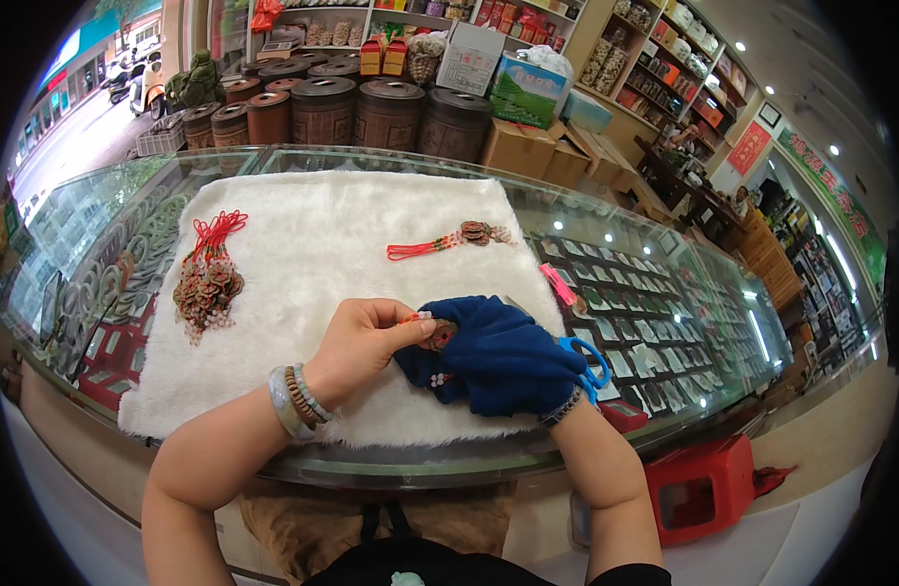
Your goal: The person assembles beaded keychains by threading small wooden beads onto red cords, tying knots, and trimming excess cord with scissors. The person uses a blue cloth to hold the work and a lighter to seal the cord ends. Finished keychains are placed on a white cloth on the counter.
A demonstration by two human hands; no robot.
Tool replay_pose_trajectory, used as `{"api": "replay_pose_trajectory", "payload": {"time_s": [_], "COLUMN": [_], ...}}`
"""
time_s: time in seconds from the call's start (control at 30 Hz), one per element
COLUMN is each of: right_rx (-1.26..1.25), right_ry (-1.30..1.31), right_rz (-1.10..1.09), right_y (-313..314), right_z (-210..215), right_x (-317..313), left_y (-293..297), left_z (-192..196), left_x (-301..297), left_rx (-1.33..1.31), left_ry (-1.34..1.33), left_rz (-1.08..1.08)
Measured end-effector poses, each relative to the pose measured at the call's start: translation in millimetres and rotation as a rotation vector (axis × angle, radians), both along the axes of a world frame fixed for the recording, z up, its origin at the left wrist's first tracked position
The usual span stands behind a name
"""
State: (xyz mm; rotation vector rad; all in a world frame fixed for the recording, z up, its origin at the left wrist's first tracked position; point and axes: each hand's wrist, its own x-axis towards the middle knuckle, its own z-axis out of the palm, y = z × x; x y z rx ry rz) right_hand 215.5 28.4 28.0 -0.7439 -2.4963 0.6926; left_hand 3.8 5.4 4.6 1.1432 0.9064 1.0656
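Note:
My left hand (359,342) pinches the red-and-white beaded top of a coin charm (441,336) between thumb and fingertips. A dark blue cloth (513,356) covers my right hand and is bunched around the charm. Its fingers are hidden under the folds; only the wrist (570,415) shows. White beads of the charm hang out below the cloth. To the left on the white fur mat (313,234) lies a heap of coin charms (208,291) with red loops. A smaller group of charms (477,233) lies toward the mat's far right, its red loops pointing left.
Blue-handled scissors (594,366) lie beside the cloth, and a pink object (559,283) rests at the mat's right edge. The glass counter (420,467) holds bangles (127,264) and trays of pendants (630,303). Beyond stand brown canisters (389,115); a red stool (708,488) is lower right.

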Motion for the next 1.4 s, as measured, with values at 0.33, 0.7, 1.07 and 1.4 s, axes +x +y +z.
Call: {"api": "replay_pose_trajectory", "payload": {"time_s": [0.33,0.7,1.07,1.4], "right_rx": [0.43,0.206,0.424,0.406], "right_ry": [-0.317,-0.043,-0.137,0.125], "right_rz": [-0.118,-0.037,-0.145,0.024], "right_y": [-15.6,-2.9,-3.5,-1.0], "right_z": [-5.8,14.1,0.6,-5.8], "right_x": [-7.0,-3.7,2.1,-3.5], "left_y": [-4.5,9.9,10.0,10.8], "left_z": [-3.9,4.3,9.1,3.5], "left_x": [4.1,-10.4,-14.7,-11.2], "left_rx": [-0.108,-0.111,-0.148,-0.086], "left_ry": [0.006,0.021,-0.103,0.035], "left_rz": [-0.025,0.009,-0.103,-0.189]}}
